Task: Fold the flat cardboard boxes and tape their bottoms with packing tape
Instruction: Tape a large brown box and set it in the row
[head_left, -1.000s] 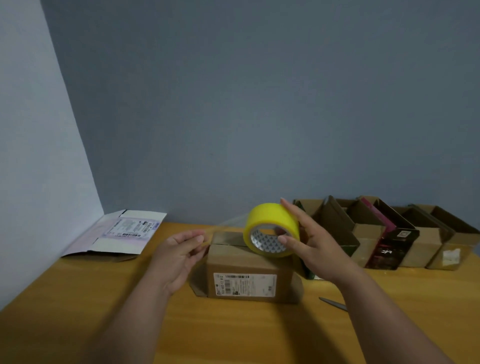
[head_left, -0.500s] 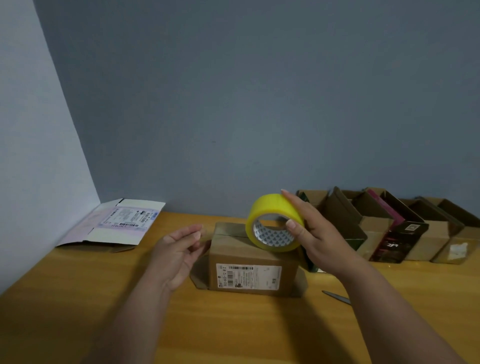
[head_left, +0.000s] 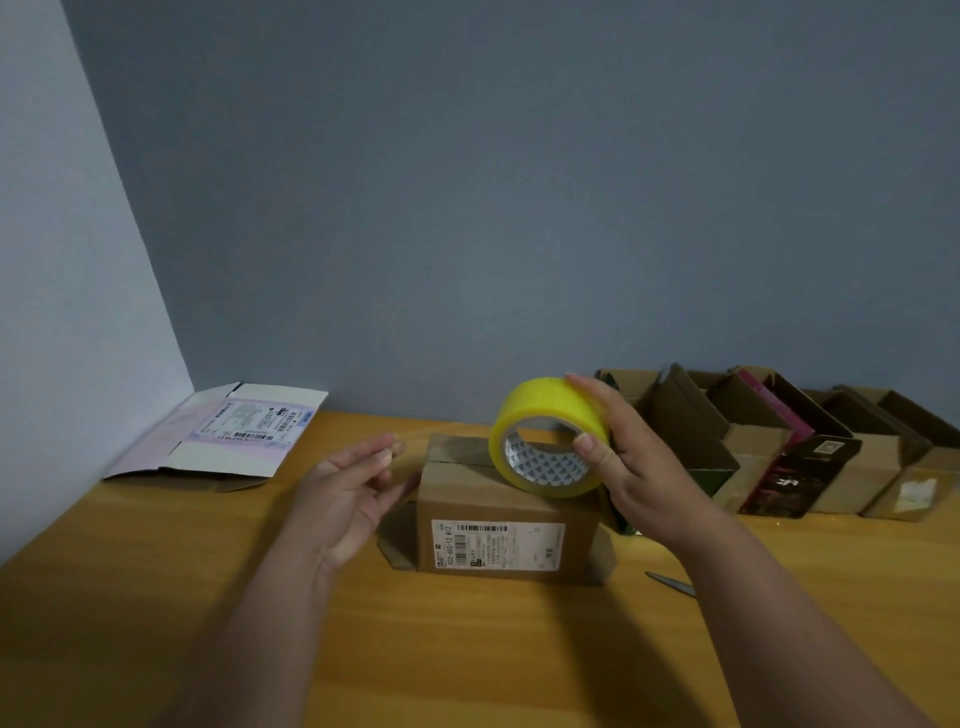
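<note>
— What is the right hand (head_left: 641, 470) doing?

— It grips the roll of yellow tape (head_left: 549, 437): the fingers curl over the top of the roll and the thumb presses on its near rim. The roll stands on edge, its lower edge on or just above the top of the brown box (head_left: 506, 512); I cannot tell which.

— And the left hand (head_left: 349, 491)?

— It holds nothing that I can make out. Its fingers are slightly bent and relaxed, the palm turned toward the right hand, and it hovers just left of the box, level with the box's top edge. The picture is blurred there, so I cannot tell whether a strip of tape runs to its fingertips.

— Where is the box relative to the hands?

— Between them, slightly nearer the right one. It sits on the table (head_left: 156, 597) with the flaps closed on top and a seam running across under the roll. A white label (head_left: 497, 545) with a barcode faces the person. Small side flaps stick out at its lower corners.

— Anything beyond the hands?

— Past the right hand, along the wall, a row of open boxes (head_left: 810, 441) stands side by side, one of them dark with a pink side. Below the right forearm lies a thin grey metal tip (head_left: 670, 583), too small to identify. Far to the left of the left hand, in the corner, lies a flat box (head_left: 223, 436), white and pinkish, with printed labels on it.
</note>
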